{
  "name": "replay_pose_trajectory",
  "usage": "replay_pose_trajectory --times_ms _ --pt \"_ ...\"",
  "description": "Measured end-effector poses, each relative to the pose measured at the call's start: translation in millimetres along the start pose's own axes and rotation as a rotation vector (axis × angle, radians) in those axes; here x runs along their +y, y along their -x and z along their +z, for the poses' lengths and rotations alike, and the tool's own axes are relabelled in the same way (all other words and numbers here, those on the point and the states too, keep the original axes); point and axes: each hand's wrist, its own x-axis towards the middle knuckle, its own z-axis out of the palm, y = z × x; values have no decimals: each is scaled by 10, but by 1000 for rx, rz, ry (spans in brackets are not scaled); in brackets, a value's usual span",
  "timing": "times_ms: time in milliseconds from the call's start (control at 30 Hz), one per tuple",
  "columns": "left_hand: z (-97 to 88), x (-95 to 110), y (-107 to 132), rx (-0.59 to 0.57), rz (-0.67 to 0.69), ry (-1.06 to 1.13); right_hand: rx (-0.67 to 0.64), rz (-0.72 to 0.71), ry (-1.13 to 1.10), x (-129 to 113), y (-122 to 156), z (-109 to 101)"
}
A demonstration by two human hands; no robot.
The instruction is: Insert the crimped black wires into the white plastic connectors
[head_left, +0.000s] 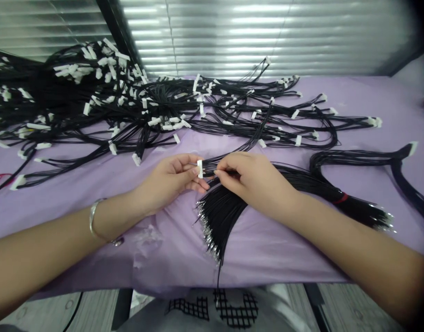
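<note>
My left hand [172,180] pinches a small white connector [200,168] between thumb and fingers at the middle of the purple table [163,249]. My right hand [253,182] is closed in a pinch on thin black wires [232,154] that run into that connector. Under my right hand lies a fanned bundle of loose black wires with metal tips [215,221], bound by a red tie [340,199]. A silver bangle [93,220] sits on my left wrist.
A big tangled pile of finished black harnesses with white connectors [94,101] covers the far left and middle of the table. More harnesses [302,124] spread to the far right. A thick black cable loop [388,159] lies at right. Window blinds [267,32] stand behind.
</note>
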Motion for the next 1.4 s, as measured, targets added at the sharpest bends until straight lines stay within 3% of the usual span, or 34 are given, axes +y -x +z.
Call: replay_pose_trajectory --times_ms 333,567,833,1400 --pt "1 1 6 23 1 -6 13 93 -87 -21 -3 66" --pt "-21 -26 -2 -9 22 -25 -63 129 -72 -20 -16 59" --pt "-12 -24 -11 -15 9 -13 -99 115 -64 -14 -26 31" --pt "-34 -46 -8 3 -37 -64 -38 63 -62 -20 -42 118"
